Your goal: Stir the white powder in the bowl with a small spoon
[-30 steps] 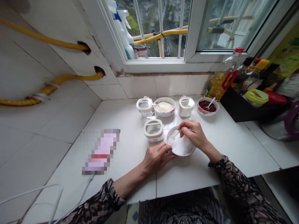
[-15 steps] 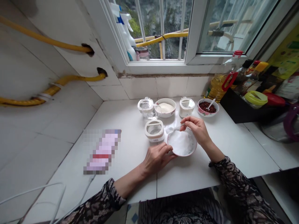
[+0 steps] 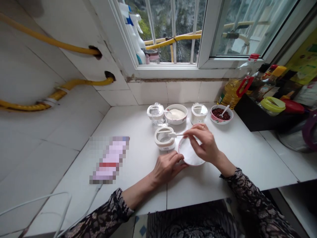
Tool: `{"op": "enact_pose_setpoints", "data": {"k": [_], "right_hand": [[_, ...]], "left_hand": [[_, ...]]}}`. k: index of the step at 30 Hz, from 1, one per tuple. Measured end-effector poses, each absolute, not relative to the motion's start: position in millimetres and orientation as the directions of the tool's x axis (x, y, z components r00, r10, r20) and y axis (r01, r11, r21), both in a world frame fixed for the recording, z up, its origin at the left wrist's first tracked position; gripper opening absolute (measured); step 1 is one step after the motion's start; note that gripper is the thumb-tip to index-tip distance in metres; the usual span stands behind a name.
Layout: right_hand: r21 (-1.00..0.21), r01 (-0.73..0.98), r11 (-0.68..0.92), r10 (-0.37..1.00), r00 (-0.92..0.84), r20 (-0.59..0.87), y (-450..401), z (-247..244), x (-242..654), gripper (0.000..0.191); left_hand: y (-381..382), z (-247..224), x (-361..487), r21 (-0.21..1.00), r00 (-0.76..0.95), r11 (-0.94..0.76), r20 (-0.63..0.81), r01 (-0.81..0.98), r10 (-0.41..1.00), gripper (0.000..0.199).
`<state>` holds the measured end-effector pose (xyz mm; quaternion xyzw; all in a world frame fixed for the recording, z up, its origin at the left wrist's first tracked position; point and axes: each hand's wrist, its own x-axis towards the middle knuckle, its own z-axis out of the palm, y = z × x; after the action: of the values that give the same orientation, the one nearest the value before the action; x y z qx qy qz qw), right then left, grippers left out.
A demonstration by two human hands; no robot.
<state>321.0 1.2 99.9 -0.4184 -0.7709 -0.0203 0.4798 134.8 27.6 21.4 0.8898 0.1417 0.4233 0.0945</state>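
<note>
A bowl [image 3: 194,164], partly hidden by right fingers [image 3: 192,132] pinching a spoon [image 3: 174,135], is held by left fingers [image 3: 176,157], back from the table [image 3: 208,185] edge.

The right hand [image 3: 204,143] lifted the spoon [image 3: 176,135] out of the bowl [image 3: 195,165], over its far rim, then moved it leftward until the scoop was above the near edge of the jar's [image 3: 164,146] top, on its right side.

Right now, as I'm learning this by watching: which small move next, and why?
Probably ease the spoon in the right hand further left: its head shows only at the jar's right rim, while the left hand holds the bowl.
</note>
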Motion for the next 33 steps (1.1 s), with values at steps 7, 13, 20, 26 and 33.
{"op": "enact_pose_setpoints", "data": {"k": [7, 13, 20, 26, 33], "right_hand": [[-0.494, 0.686, 0.533, 0.761, -0.134, 0.635, -2.6, 93.6, 336.8, 0.019], [-0.544, 0.665, 0.512, 0.823, -0.199, 0.532, -2.2, 84.2, 327.3, 0.019], [-0.713, 0.623, 0.322, 0.903, 0.023, 0.428, -0.9, 87.2, 333.8, 0.020], [-0.691, 0.641, 0.333, 0.882, 0.046, 0.469, 0.0, 87.8, 337.4, 0.020], [-0.719, 0.634, 0.285, 0.882, 0.120, 0.455, 1.3, 85.6, 340.1, 0.020]], "left_hand": [[27.4, 20.6, 134.2, 0.294, 0.601, -0.941, 0.726, 0.170, 0.335, 0.017], [27.4, 20.5, 132.9, 0.305, 0.607, -0.938, 0.718, 0.166, 0.341, 0.013], [27.7, 21.0, 133.2, 0.305, 0.608, -0.939, 0.719, 0.158, 0.336, 0.014], [27.4, 21.5, 133.0, 0.306, 0.614, -0.938, 0.713, 0.163, 0.340, 0.014], [27.9, 20.0, 133.2, 0.309, 0.612, -0.939, 0.717, 0.151, 0.334, 0.014]]}}
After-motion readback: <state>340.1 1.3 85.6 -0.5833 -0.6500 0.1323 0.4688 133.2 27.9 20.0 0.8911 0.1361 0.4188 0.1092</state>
